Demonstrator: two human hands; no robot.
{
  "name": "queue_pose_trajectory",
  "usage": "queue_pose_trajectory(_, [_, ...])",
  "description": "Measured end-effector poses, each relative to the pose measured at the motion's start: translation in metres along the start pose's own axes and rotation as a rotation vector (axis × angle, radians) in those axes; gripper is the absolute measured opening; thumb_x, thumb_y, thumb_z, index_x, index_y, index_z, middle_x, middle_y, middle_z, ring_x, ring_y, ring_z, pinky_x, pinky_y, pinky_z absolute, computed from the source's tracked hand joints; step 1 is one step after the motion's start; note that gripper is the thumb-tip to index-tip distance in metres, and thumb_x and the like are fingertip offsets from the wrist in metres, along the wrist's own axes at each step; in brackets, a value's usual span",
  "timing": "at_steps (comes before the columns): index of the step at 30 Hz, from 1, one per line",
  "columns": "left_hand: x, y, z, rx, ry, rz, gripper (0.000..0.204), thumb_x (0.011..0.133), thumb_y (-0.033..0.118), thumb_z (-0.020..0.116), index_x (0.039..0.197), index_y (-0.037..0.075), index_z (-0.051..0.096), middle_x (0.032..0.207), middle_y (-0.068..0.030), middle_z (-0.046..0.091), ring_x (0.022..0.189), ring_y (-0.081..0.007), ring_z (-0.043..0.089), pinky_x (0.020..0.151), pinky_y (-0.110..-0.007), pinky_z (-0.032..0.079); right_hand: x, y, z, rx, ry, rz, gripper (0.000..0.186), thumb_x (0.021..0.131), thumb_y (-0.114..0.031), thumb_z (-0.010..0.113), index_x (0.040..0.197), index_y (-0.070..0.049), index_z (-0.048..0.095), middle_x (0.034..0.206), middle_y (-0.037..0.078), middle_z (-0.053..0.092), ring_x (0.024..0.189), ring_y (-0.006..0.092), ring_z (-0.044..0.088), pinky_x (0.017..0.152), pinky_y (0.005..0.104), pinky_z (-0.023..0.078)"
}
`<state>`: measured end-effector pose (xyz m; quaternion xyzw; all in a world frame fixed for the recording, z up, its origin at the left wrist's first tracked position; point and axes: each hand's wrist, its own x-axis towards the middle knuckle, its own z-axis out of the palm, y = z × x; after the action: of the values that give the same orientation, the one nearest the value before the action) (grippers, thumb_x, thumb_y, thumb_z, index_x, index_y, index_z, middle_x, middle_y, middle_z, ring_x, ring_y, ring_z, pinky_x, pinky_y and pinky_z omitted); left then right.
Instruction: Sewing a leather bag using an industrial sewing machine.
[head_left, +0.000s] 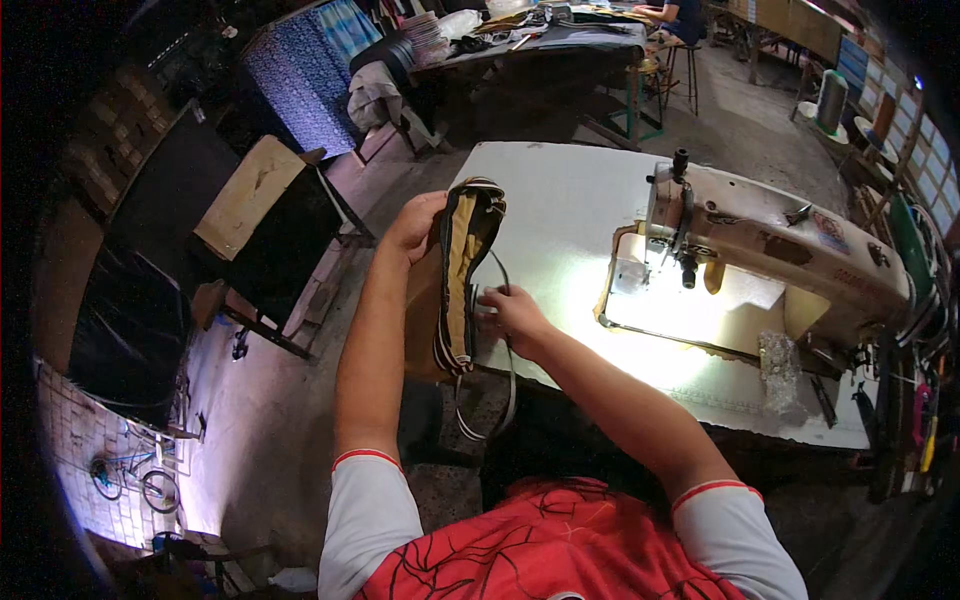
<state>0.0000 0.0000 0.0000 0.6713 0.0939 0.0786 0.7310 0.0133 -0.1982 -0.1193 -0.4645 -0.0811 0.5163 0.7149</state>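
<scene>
My left hand (416, 225) grips the upper left side of a long bag piece (461, 280), tan inside with dark, pale-striped edging, held upright over the left part of the white sewing table (540, 200). My right hand (510, 313) is curled beside the piece's right side, partly blurred; what is between its fingers I cannot make out. A narrow dark strip with pale edges (505, 410) hangs from the piece in a loop below my hands. To the right stands a sewing machine (770, 250), its lamp lighting the needle area.
Crumpled clear plastic (777, 375) and dark tools (823, 400) lie at the table's right front. Chairs or racks with black sheets (265, 230) stand at the left. Behind are a cluttered worktable (530, 40) and a seated person (675, 25). Thread cones (830, 105) are at the right.
</scene>
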Motion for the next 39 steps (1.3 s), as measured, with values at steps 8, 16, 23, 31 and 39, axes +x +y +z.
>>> queue_pose_trajectory(8, [-0.019, 0.027, 0.002, 0.121, 0.161, 0.106, 0.021, 0.093, 0.011, 0.052, 0.098, -0.001, 0.067, 0.087, -0.0053, 0.068, 0.075, -0.0137, 0.063, 0.067, -0.028, 0.050, 0.069, 0.032, 0.065, -0.067, -0.129, -0.277, 0.031, 0.097, -0.018, 0.054, 0.117, 0.005, 0.053, 0.100, 0.015, 0.063, 0.088, 0.0237, 0.059, 0.078, 0.0394, 0.049])
queue_pose_trajectory(16, [-0.026, -0.011, 0.108, 1.003, 0.155, 0.176, 0.025, 0.086, 0.017, 0.056, 0.097, -0.002, 0.067, 0.084, -0.0159, 0.067, 0.079, -0.0234, 0.065, 0.074, -0.038, 0.050, 0.019, 0.002, 0.074, 0.092, -0.225, -0.142, 0.031, 0.098, -0.017, 0.048, 0.126, -0.003, 0.054, 0.111, 0.013, 0.065, 0.096, 0.0261, 0.063, 0.082, 0.0399, 0.052])
queue_pose_trajectory(23, [0.018, -0.087, 0.081, 0.756, -0.015, 0.134, 0.027, 0.083, 0.020, 0.056, 0.092, -0.003, 0.066, 0.087, -0.0212, 0.068, 0.083, -0.0292, 0.066, 0.076, -0.039, 0.051, -0.021, -0.008, 0.020, 0.329, -0.050, 0.022, 0.035, 0.099, -0.018, 0.044, 0.132, -0.010, 0.053, 0.119, 0.012, 0.064, 0.102, 0.0259, 0.064, 0.085, 0.0407, 0.055])
queue_pose_trajectory(31, [0.005, -0.106, 0.085, 0.764, 0.141, 0.096, 0.025, 0.085, 0.019, 0.054, 0.096, -0.003, 0.061, 0.080, -0.0184, 0.065, 0.076, -0.0273, 0.064, 0.071, -0.039, 0.049, -0.204, -0.065, -0.066, -0.228, 0.480, -0.044, 0.030, 0.100, -0.019, 0.045, 0.126, -0.007, 0.056, 0.077, 0.002, 0.052, 0.055, 0.0065, 0.040, 0.048, 0.0211, 0.031])
queue_pose_trajectory(39, [-0.014, -0.115, 0.137, 1.018, 0.123, 0.305, 0.021, 0.085, 0.021, 0.053, 0.087, 0.001, 0.057, 0.085, -0.0224, 0.066, 0.083, -0.0439, 0.063, 0.073, -0.051, 0.050, -0.320, -0.075, -0.101, -0.725, 0.582, -0.380, 0.029, 0.083, -0.014, 0.073, 0.102, 0.002, 0.058, 0.088, 0.004, 0.058, 0.083, 0.0127, 0.055, 0.072, 0.0284, 0.048])
